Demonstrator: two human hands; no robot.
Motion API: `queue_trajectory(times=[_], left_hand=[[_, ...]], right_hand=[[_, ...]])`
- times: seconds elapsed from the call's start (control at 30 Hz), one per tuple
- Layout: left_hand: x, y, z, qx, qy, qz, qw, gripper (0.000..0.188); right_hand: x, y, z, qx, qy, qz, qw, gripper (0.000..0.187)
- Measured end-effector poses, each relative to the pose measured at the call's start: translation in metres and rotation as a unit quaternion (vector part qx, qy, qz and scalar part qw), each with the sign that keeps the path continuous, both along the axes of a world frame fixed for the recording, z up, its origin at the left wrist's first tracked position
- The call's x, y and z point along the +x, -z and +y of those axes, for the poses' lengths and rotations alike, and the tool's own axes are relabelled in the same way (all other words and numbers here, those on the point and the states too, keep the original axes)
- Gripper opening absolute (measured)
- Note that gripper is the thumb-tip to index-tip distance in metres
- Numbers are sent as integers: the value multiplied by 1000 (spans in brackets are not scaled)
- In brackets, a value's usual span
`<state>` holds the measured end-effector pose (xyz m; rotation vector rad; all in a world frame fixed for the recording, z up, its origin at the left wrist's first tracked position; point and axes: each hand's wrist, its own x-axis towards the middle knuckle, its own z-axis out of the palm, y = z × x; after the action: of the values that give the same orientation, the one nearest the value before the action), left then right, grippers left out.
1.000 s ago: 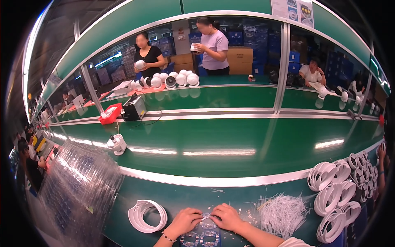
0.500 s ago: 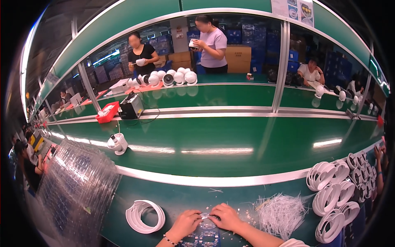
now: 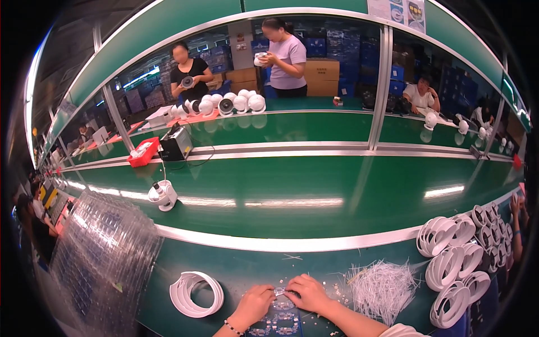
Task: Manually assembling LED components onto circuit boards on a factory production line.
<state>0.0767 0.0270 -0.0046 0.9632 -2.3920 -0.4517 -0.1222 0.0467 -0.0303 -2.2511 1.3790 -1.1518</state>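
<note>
At the front of the bench, my left hand (image 3: 254, 305) and my right hand (image 3: 309, 294) meet with fingertips pinched. Between them is a small circuit board (image 3: 279, 291), pale with some blue, partly covered by the fingers. Directly below lie several more blue circuit boards (image 3: 276, 324) with pale components, running toward the lower edge. Just right of my right hand, small pale bits (image 3: 337, 292) are scattered on the bench. Beyond them sits a heap of thin white strips (image 3: 384, 287). Left of my left hand lies a set of nested white plastic rings (image 3: 182, 297).
Stacked white rings (image 3: 445, 272) line the right side. Clear plastic trays (image 3: 101, 258) are piled at left. Across the green conveyor (image 3: 292, 194) stand a white camera-like unit (image 3: 163, 195), a red bin (image 3: 144, 151) and a black box (image 3: 176, 143). Co-workers handle white units opposite.
My hands stay nearly in place, both still pinching at the small board. Opposite, a person in black has turned the white unit so its dark round face shows.
</note>
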Motion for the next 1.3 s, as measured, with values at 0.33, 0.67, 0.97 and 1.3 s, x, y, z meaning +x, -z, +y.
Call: queue_trajectory(times=[0.33,0.67,0.97,1.3], left_hand=[[-13,0,11,-53,27,104,993,6],[-22,7,20,-31,113,84,990,16],[3,13,-6,-11,-61,32,998,10],[18,-5,-13,92,39,13,995,12]], right_hand=[[-1,2,-1,-1,-1,4,1000,11],[-3,0,-1,21,4,-15,1000,8],[-1,-2,0,22,7,-12,1000,8],[-2,-3,1,20,2,-10,1000,5]])
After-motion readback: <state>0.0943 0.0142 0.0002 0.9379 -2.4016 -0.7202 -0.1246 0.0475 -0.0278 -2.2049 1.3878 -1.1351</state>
